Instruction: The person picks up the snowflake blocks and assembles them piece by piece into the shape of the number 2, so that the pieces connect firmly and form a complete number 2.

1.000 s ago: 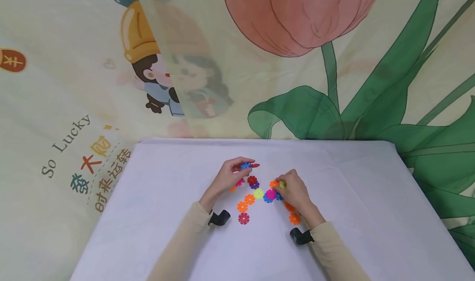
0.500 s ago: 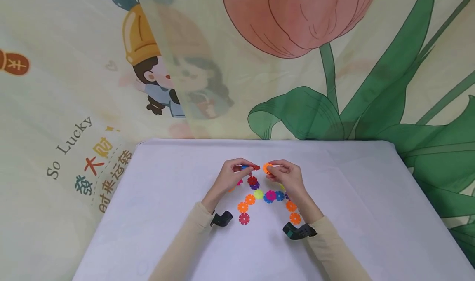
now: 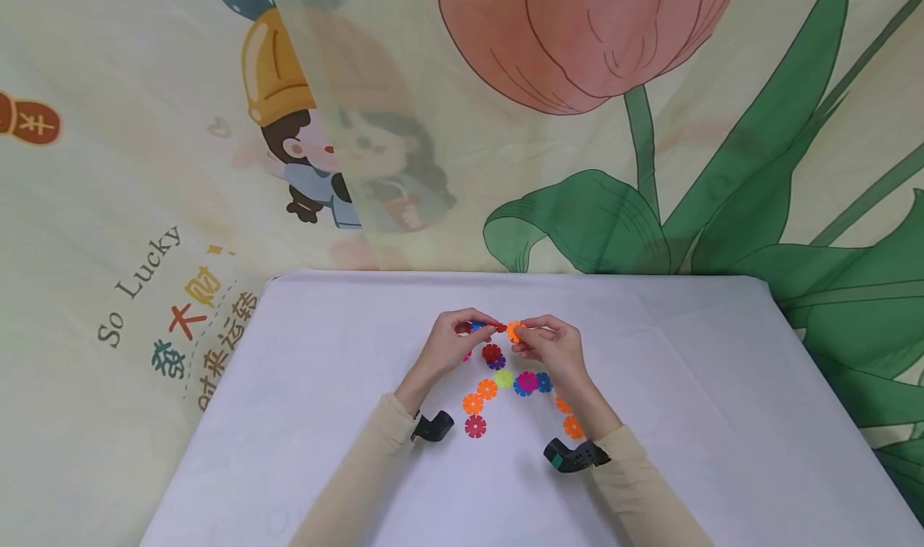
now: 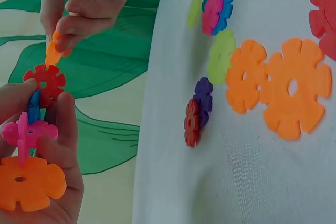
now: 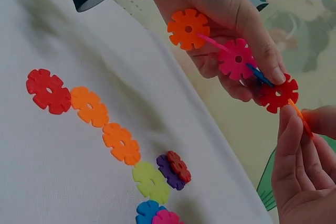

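Observation:
My left hand (image 3: 446,345) holds up a chain of slotted plastic flower discs. In the right wrist view the chain runs from an orange disc (image 5: 188,29) through pink discs (image 5: 239,59) and a blue disc (image 5: 260,75) to a red disc (image 5: 280,94), pinched near its edge by thumb and fingers. Facing it, my right hand (image 3: 561,353) pinches a loose orange disc (image 4: 54,51) between thumb and fingers. That disc's edge meets the red disc's rim at a slot, set at an angle to it; how deep it sits I cannot tell.
On the white table (image 3: 361,483) lies a bent row of discs: red (image 3: 475,427), orange (image 3: 472,403), yellow-green (image 3: 504,378), pink on blue (image 3: 528,381), then orange (image 3: 573,427) partly behind my right wrist. A red disc (image 3: 492,353) and a purple one stand beside the row.
My right hand has picked up an orange disc from the right side of the row and carried it up and left to the chain's red end. The left hand has barely moved.

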The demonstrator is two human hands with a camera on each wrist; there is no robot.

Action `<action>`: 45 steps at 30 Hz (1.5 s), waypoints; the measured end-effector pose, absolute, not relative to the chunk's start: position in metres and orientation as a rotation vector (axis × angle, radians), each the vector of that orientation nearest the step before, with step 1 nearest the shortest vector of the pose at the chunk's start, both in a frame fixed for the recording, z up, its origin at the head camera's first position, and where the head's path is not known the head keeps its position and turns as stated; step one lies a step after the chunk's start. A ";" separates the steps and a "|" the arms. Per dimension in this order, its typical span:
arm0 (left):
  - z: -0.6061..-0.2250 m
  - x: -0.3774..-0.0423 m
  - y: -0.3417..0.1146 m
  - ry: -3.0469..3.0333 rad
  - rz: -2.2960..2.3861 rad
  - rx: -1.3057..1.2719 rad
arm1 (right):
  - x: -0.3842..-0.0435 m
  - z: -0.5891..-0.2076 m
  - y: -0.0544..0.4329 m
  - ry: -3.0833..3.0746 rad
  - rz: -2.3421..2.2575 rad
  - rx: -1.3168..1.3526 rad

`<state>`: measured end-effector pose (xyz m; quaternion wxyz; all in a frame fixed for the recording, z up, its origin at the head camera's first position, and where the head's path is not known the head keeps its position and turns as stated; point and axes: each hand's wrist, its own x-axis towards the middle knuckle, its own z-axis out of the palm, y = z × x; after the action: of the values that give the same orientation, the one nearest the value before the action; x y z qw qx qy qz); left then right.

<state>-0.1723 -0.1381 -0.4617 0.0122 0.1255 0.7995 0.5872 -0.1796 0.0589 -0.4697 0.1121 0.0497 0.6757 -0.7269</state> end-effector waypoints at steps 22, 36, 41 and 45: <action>-0.461 -0.173 -0.146 2.394 1.846 0.362 | -0.177 -0.471 0.059 2.104 -2.002 0.058; -0.465 -0.172 -0.149 2.333 1.957 0.239 | -0.169 -0.493 0.083 2.662 -1.086 -0.426; -0.465 -0.171 -0.148 2.384 1.890 0.250 | -0.172 -0.487 0.081 2.596 -1.503 -0.314; -0.466 -0.169 -0.148 2.442 1.800 0.291 | -0.172 -0.479 0.077 2.494 -1.830 -0.319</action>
<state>-0.1693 -0.1482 -0.4658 0.0470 0.0954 0.8003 0.5901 -0.1719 0.0769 -0.4789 0.0158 -0.1027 0.8019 -0.5884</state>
